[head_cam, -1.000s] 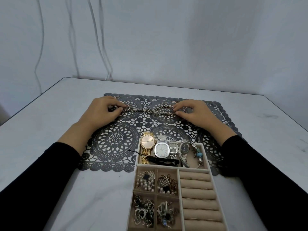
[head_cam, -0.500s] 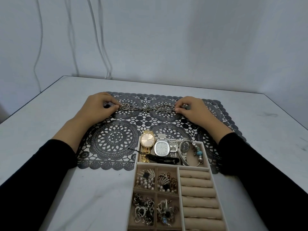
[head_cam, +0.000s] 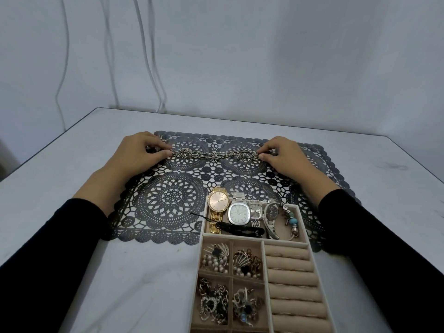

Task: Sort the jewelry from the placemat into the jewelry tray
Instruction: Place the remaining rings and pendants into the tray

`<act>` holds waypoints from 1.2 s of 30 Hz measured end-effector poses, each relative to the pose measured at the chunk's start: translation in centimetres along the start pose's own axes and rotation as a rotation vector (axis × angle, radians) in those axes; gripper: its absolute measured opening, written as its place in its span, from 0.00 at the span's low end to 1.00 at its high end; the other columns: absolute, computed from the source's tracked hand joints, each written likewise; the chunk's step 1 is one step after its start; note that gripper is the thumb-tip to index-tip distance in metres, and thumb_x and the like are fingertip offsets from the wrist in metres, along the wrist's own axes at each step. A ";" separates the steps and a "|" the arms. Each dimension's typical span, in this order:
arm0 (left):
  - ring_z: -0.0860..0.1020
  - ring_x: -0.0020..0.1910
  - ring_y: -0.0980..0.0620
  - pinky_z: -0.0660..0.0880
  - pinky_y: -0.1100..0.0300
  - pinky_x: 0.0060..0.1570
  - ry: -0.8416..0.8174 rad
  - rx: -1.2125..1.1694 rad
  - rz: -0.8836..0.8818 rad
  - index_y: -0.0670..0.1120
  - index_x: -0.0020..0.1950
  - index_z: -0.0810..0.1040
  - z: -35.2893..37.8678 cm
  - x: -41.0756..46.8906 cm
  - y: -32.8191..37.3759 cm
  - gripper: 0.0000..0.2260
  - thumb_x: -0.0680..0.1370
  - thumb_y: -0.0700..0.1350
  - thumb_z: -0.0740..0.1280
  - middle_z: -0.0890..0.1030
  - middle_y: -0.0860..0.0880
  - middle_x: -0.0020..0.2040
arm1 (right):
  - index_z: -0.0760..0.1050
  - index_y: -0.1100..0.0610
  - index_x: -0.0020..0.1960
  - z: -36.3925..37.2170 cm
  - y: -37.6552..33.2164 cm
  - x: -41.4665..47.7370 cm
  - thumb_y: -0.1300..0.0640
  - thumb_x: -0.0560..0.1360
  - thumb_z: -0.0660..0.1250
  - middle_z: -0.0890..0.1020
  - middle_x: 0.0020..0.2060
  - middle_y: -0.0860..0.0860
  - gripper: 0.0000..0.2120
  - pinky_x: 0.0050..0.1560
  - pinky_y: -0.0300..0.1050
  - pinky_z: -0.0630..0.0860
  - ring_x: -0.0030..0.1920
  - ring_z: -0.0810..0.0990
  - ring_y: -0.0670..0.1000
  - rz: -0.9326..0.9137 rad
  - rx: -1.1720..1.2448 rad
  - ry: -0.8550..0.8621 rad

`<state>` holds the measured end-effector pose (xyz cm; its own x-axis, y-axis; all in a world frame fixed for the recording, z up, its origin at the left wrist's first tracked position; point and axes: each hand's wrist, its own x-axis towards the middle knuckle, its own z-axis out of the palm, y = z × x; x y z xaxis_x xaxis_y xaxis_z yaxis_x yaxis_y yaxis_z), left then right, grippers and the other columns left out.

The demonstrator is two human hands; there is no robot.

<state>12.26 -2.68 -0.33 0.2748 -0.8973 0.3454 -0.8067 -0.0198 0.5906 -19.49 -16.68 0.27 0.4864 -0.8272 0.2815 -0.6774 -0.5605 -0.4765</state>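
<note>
A silver chain necklace (head_cam: 211,155) lies stretched across the far part of the dark lace placemat (head_cam: 168,203). My left hand (head_cam: 139,152) pinches its left end and my right hand (head_cam: 283,153) pinches its right end. The beige jewelry tray (head_cam: 310,246) stands at the near edge of the mat. Its far compartment holds a gold watch (head_cam: 217,203), silver watches (head_cam: 239,213) and a beaded bracelet (head_cam: 292,222). Small compartments at the tray's left hold earrings and brooches (head_cam: 216,260); ring rolls (head_cam: 293,277) fill its right side.
The mat lies on a pale grey table (head_cam: 72,188) whose far edge meets a grey wall. Thin cables (head_cam: 153,68) hang down the wall behind the table. A black cord (head_cam: 230,227) lies over the watches in the tray.
Both hands have drawn apart, the left going left and the right going right, pulling the chain out longer and straighter across the mat.
</note>
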 end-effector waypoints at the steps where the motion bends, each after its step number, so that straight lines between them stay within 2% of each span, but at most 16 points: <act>1: 0.77 0.52 0.53 0.71 0.59 0.53 0.002 -0.001 -0.005 0.53 0.49 0.86 -0.1 0.0 -0.1 0.05 0.74 0.48 0.74 0.81 0.51 0.50 | 0.82 0.55 0.50 -0.1 -0.2 0.1 0.57 0.75 0.70 0.77 0.49 0.48 0.05 0.51 0.38 0.64 0.51 0.71 0.45 0.004 -0.014 -0.011; 4: 0.78 0.52 0.52 0.73 0.54 0.58 -0.005 -0.011 -0.026 0.53 0.48 0.86 -0.4 0.1 -0.5 0.05 0.74 0.48 0.74 0.82 0.52 0.50 | 0.80 0.56 0.46 -0.4 -0.5 0.3 0.59 0.75 0.69 0.76 0.47 0.48 0.02 0.51 0.38 0.63 0.50 0.71 0.47 0.007 -0.027 -0.045; 9: 0.78 0.51 0.51 0.74 0.52 0.56 -0.002 -0.026 -0.039 0.53 0.46 0.86 -0.4 0.1 -0.6 0.03 0.73 0.48 0.74 0.82 0.53 0.48 | 0.78 0.59 0.48 -0.5 0.0 0.0 0.62 0.77 0.65 0.76 0.46 0.50 0.04 0.48 0.39 0.64 0.47 0.72 0.48 -0.006 -0.050 -0.051; 15: 0.79 0.46 0.53 0.71 0.62 0.46 0.010 -0.042 -0.031 0.55 0.44 0.82 -0.3 -0.1 -0.3 0.03 0.75 0.46 0.73 0.82 0.55 0.42 | 0.75 0.61 0.48 -0.2 1.4 -0.7 0.65 0.77 0.63 0.77 0.43 0.51 0.03 0.44 0.44 0.68 0.45 0.74 0.52 -0.091 -0.034 0.054; 18: 0.79 0.44 0.53 0.70 0.69 0.44 0.017 -0.075 -0.034 0.54 0.44 0.80 -0.3 -0.2 -0.2 0.05 0.76 0.44 0.72 0.83 0.52 0.43 | 0.74 0.60 0.48 -0.5 1.8 -1.1 0.65 0.78 0.62 0.79 0.43 0.53 0.03 0.43 0.44 0.68 0.43 0.74 0.51 -0.094 0.012 0.094; 20: 0.80 0.44 0.51 0.72 0.67 0.46 0.028 -0.109 -0.034 0.53 0.44 0.80 -0.3 -0.2 -0.2 0.04 0.76 0.44 0.72 0.83 0.50 0.44 | 0.74 0.60 0.48 -0.8 1.9 -1.5 0.65 0.78 0.62 0.80 0.42 0.52 0.03 0.43 0.38 0.69 0.41 0.76 0.45 -0.088 0.047 0.117; 22: 0.81 0.45 0.51 0.74 0.63 0.47 0.028 -0.134 -0.029 0.52 0.45 0.81 -0.3 -0.3 -0.4 0.04 0.75 0.44 0.72 0.84 0.50 0.43 | 0.75 0.60 0.48 -1.1 2.2 -1.8 0.66 0.78 0.62 0.79 0.39 0.49 0.04 0.40 0.26 0.67 0.39 0.76 0.34 -0.062 0.089 0.136; 24: 0.82 0.45 0.51 0.76 0.58 0.50 0.024 -0.160 -0.023 0.51 0.45 0.81 -0.3 -0.3 -0.5 0.03 0.75 0.43 0.72 0.84 0.51 0.42 | 0.76 0.59 0.48 -1.3 2.5 -2.0 0.65 0.77 0.63 0.79 0.37 0.45 0.04 0.38 0.22 0.66 0.37 0.75 0.29 -0.025 0.124 0.147; 27: 0.82 0.46 0.49 0.76 0.56 0.51 0.022 -0.186 -0.025 0.51 0.46 0.81 -0.3 -0.3 -0.7 0.02 0.75 0.44 0.72 0.85 0.50 0.42 | 0.78 0.58 0.47 -1.4 2.9 -2.1 0.64 0.76 0.65 0.79 0.34 0.42 0.04 0.36 0.23 0.67 0.35 0.75 0.34 0.013 0.152 0.162; 31: 0.81 0.44 0.52 0.73 0.63 0.47 0.021 -0.198 -0.023 0.51 0.46 0.82 -0.2 -0.3 -0.6 0.03 0.76 0.43 0.72 0.85 0.50 0.43 | 0.79 0.55 0.47 -1.6 2.9 -2.3 0.62 0.76 0.67 0.79 0.34 0.41 0.04 0.37 0.25 0.67 0.36 0.74 0.37 0.032 0.163 0.171; 34: 0.81 0.43 0.54 0.72 0.66 0.45 0.008 -0.193 -0.019 0.53 0.47 0.83 -0.2 -0.4 -0.3 0.04 0.76 0.44 0.72 0.84 0.50 0.43 | 0.81 0.56 0.48 -1.7 3.1 -2.3 0.61 0.75 0.69 0.81 0.37 0.44 0.04 0.38 0.23 0.67 0.38 0.75 0.38 0.041 0.165 0.165; 36: 0.80 0.43 0.53 0.73 0.65 0.45 0.002 -0.182 -0.017 0.54 0.46 0.83 -0.3 -0.5 -0.3 0.04 0.75 0.44 0.73 0.84 0.51 0.43 | 0.82 0.56 0.48 -1.8 3.2 -2.3 0.60 0.74 0.70 0.84 0.42 0.48 0.04 0.42 0.26 0.69 0.42 0.78 0.44 0.060 0.166 0.136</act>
<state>12.50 -2.13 -0.50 0.2886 -0.8968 0.3355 -0.6939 0.0456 0.7186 -23.75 -16.64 -0.35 0.3610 -0.8632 0.3529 -0.5973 -0.5046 -0.6234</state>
